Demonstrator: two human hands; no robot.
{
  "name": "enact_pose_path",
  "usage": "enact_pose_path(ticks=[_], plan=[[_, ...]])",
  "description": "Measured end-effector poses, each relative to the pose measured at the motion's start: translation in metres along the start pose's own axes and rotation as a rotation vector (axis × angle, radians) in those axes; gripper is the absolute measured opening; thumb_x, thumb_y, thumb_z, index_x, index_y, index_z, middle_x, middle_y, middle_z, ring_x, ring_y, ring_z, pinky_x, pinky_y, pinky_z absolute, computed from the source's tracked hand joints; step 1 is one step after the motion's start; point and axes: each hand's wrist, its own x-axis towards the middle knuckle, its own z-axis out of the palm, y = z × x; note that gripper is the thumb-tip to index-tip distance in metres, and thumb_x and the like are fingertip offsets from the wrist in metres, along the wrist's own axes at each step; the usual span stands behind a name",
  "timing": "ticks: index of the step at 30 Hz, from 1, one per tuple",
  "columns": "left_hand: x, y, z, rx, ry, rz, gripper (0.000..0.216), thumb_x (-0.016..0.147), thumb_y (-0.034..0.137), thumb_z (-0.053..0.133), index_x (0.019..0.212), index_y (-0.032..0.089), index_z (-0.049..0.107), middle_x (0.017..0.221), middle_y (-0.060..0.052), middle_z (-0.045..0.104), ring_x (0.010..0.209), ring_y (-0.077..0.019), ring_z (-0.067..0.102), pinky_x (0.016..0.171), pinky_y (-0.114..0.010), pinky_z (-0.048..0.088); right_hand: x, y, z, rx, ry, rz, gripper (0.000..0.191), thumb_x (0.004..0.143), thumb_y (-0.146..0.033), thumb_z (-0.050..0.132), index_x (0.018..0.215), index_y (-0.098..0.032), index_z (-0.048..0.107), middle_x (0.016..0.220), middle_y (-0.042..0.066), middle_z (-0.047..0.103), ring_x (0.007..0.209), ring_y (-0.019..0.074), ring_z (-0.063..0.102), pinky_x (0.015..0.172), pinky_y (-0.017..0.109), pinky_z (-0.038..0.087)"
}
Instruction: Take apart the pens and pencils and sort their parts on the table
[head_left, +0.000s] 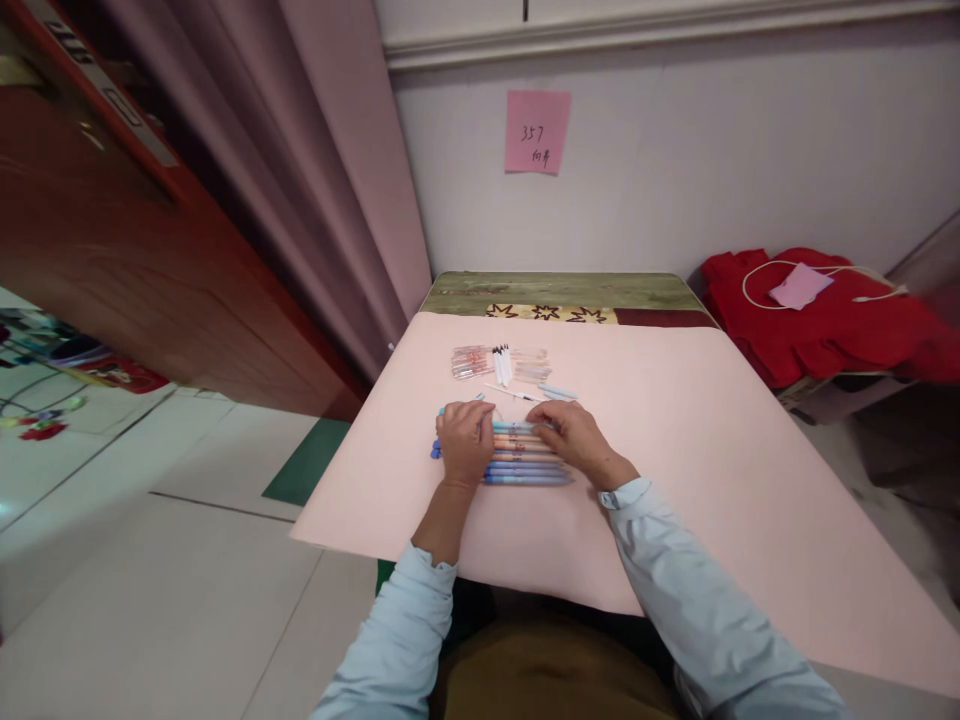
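A row of blue and tan pens (525, 466) lies side by side on the pale pink table cover. My left hand (463, 440) rests over their left ends, its fingers curled on the light blue pen at the row's far edge. At the other end of that pen is my right hand (571, 432), with thumb and fingers closed on it. Just beyond my hands lie a thin white refill with a dark tip (527, 397) and a light blue pen barrel (559, 391). Farther back are several white pieces with black tips (502, 366) and clear pen barrels (469, 362).
The pink cover (697, 470) spreads over a table with a green wood-patterned back edge (570, 288). A red cloth (795, 335) with a white cable lies on the right. A curtain (300, 170) and a reddish-brown door (187, 260) stand on the left.
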Motion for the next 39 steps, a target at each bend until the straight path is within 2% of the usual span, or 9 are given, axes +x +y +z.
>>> enact_pose_path(ticks=[5, 10, 14, 22, 29, 32, 34, 36, 39], plan=[[0.0, 0.002, 0.0, -0.056, -0.119, 0.151, 0.019, 0.086, 0.03, 0.068, 0.105, 0.029, 0.072, 0.101, -0.002, 0.076, 0.102, -0.026, 0.058, 0.091, -0.045, 0.038, -0.001, -0.002, 0.001, 0.102, 0.094, 0.0, 0.015, 0.091, -0.024, 0.056, 0.1, -0.024, 0.067, 0.093, 0.002, 0.072, 0.088, 0.0194, 0.063, 0.086, 0.033, 0.043], [-0.001, 0.004, -0.003, -0.063, -0.185, 0.173, 0.018, 0.091, 0.03, 0.063, 0.105, 0.03, 0.073, 0.086, -0.002, 0.074, 0.093, -0.0227, 0.061, 0.085, -0.041, 0.04, -0.001, -0.003, -0.005, -0.016, 0.012, -0.045, 0.024, 0.097, -0.032, 0.052, 0.113, -0.025, 0.068, 0.101, 0.004, 0.073, 0.095, 0.0203, 0.064, 0.087, 0.034, 0.041], [0.0, 0.009, -0.005, -0.049, -0.195, 0.238, 0.017, 0.093, 0.031, 0.059, 0.103, 0.029, 0.073, 0.086, -0.002, 0.073, 0.093, -0.022, 0.06, 0.087, -0.041, 0.039, 0.0, -0.002, -0.01, -0.136, -0.071, -0.063, 0.027, 0.1, -0.036, 0.048, 0.099, -0.026, 0.073, 0.089, 0.002, 0.074, 0.087, 0.0188, 0.064, 0.083, 0.032, 0.038], [0.001, 0.013, -0.005, -0.013, -0.173, 0.335, 0.018, 0.097, 0.03, 0.052, 0.096, 0.024, 0.068, 0.079, -0.003, 0.068, 0.083, -0.0213, 0.057, 0.08, -0.039, 0.036, 0.001, -0.003, -0.007, -0.105, -0.082, -0.056, 0.034, 0.102, -0.037, 0.046, 0.082, -0.024, 0.07, 0.082, 0.001, 0.073, 0.078, 0.0162, 0.062, 0.08, 0.03, 0.036], [0.001, 0.013, -0.004, 0.016, -0.248, 0.315, 0.022, 0.099, 0.03, 0.046, 0.095, 0.023, 0.067, 0.078, -0.004, 0.065, 0.084, -0.0219, 0.055, 0.079, -0.038, 0.037, 0.0, -0.004, -0.011, -0.075, 0.045, -0.128, 0.02, 0.095, -0.041, 0.06, 0.098, -0.025, 0.071, 0.094, 0.004, 0.073, 0.093, 0.0204, 0.062, 0.087, 0.033, 0.036], [0.001, 0.012, -0.004, 0.012, -0.228, 0.311, 0.022, 0.099, 0.03, 0.047, 0.097, 0.023, 0.068, 0.08, -0.005, 0.067, 0.084, -0.0218, 0.056, 0.079, -0.038, 0.037, 0.0, -0.005, -0.014, -0.065, 0.089, -0.075, 0.029, 0.091, -0.045, 0.064, 0.112, -0.025, 0.068, 0.103, 0.005, 0.073, 0.097, 0.021, 0.063, 0.088, 0.033, 0.036], [0.001, 0.012, -0.003, 0.018, -0.218, 0.327, 0.023, 0.099, 0.031, 0.047, 0.097, 0.023, 0.068, 0.08, -0.005, 0.067, 0.084, -0.0216, 0.056, 0.078, -0.038, 0.036, -0.001, -0.005, -0.015, -0.097, 0.061, -0.015, 0.024, 0.096, -0.043, 0.057, 0.1, -0.024, 0.071, 0.088, 0.003, 0.073, 0.085, 0.0194, 0.064, 0.084, 0.032, 0.035], [0.001, 0.012, -0.003, 0.029, -0.218, 0.341, 0.023, 0.099, 0.032, 0.047, 0.098, 0.023, 0.068, 0.08, -0.004, 0.068, 0.084, -0.0214, 0.056, 0.078, -0.038, 0.035, -0.001, -0.005, -0.015, -0.129, 0.024, 0.024, 0.037, 0.1, -0.038, 0.049, 0.074, -0.022, 0.069, 0.07, 0.001, 0.07, 0.071, 0.0174, 0.061, 0.08, 0.032, 0.034], [0.001, 0.011, -0.003, 0.025, -0.213, 0.336, 0.023, 0.1, 0.032, 0.047, 0.099, 0.023, 0.068, 0.081, -0.003, 0.068, 0.085, -0.021, 0.056, 0.079, -0.038, 0.035, -0.001, -0.005, -0.014, -0.068, 0.073, 0.012, 0.034, 0.097, -0.036, 0.054, 0.069, -0.022, 0.067, 0.074, 0.002, 0.071, 0.075, 0.0175, 0.062, 0.082, 0.031, 0.035]])
